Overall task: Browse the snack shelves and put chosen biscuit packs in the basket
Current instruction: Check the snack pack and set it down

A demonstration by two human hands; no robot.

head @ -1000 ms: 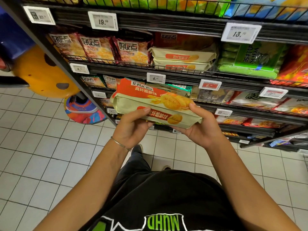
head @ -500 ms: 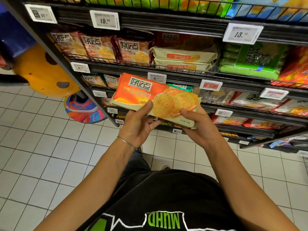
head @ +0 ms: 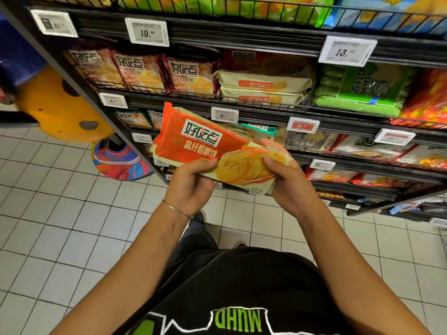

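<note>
Both hands — left hand [head: 191,183], right hand [head: 287,182] — have fingers curled round one biscuit pack [head: 212,153], off the shelf [head: 266,110]; no basket in sight — dropping it in remains.
</note>
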